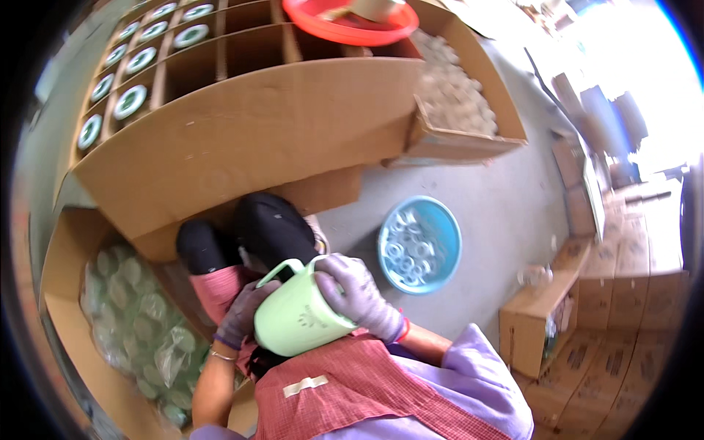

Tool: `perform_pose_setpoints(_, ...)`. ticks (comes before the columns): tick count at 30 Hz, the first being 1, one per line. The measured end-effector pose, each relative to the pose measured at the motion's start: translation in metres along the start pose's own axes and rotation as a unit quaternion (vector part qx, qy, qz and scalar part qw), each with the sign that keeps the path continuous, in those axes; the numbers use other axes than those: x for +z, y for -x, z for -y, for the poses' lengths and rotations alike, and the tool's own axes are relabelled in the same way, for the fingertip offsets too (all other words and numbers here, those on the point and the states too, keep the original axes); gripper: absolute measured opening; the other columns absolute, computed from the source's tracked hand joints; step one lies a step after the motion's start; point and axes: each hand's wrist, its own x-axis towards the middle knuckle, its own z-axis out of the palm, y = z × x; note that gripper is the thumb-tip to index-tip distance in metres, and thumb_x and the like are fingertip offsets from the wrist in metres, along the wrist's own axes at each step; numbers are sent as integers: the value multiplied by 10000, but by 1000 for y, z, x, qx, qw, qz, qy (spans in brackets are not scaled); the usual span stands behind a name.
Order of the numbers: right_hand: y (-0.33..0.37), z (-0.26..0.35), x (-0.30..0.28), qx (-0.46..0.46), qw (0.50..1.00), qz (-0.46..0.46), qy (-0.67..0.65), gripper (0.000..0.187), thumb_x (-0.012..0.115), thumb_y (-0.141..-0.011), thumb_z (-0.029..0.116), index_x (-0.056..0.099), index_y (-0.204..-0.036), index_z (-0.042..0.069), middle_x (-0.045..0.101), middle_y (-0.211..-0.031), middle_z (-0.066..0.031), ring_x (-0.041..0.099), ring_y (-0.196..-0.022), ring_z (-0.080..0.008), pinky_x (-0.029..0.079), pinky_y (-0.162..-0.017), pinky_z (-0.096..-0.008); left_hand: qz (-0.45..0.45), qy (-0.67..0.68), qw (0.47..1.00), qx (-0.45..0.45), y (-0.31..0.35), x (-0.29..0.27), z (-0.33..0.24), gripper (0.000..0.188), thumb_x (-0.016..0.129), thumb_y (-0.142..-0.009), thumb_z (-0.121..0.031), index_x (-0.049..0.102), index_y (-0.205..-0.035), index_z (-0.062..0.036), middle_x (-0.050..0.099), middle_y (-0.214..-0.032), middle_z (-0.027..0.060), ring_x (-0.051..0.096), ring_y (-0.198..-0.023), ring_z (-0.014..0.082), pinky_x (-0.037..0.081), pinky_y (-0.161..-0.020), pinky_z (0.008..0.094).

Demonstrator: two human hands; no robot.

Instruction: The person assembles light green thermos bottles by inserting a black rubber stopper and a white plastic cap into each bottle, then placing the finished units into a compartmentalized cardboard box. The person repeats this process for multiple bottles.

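Observation:
A pale green plastic jug (297,319) with a looped handle and a small dark print on its side lies tilted over my lap. My left hand (246,314), in a greyish-purple glove, is closed around the jug's left side, close to the handle. On the other side, my gloved right hand (359,297) grips the jug, its thumb and fingers curled over the edge. The jug's inside is hidden from this view.
Ahead is a partitioned cardboard box (257,110), several cells holding pale round-topped items, with a red basin (315,20) on top. A blue basin (456,246) of clear rings is right. An open carton (62,286) holds bagged green round pieces. Cartons (616,308) stand far right.

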Motion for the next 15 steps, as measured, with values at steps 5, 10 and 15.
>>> perform_pose_setpoints(5, 9, 22, -1, -24, 998, -7, 54, 246, 665, -838, 179, 627, -1029, 28, 635, -996, -149, 632, -952, -322, 479, -812, -439, -20, -405, 896, 180, -10, 2, -6, 309, 513, -991, -213, 623, -1173, 10, 656, -1015, 158, 629, -918, 253, 504, -819, 353)
perform_pose_setpoints(10, 62, -77, -76, 95, 977, -190, 8, 243, 622, -871, 100, 650, -1088, -6, 656, -1057, -168, 631, -1008, -313, 488, -881, -383, -90, -405, 880, 229, 28, -8, 16, 321, 505, -994, -197, 613, -1213, 12, 669, -1047, 166, 635, -973, 267, 506, -855, 377)
perform_pose_setpoints(15, 284, -256, -42, 512, 831, -211, 55, 266, 613, -902, 240, 673, -1060, 35, 678, -958, -159, 635, -935, -356, 508, -839, -419, -101, -439, 870, 198, 40, -6, 14, 319, 515, -988, -196, 612, -1209, 12, 671, -1045, 167, 639, -968, 272, 510, -851, 379)
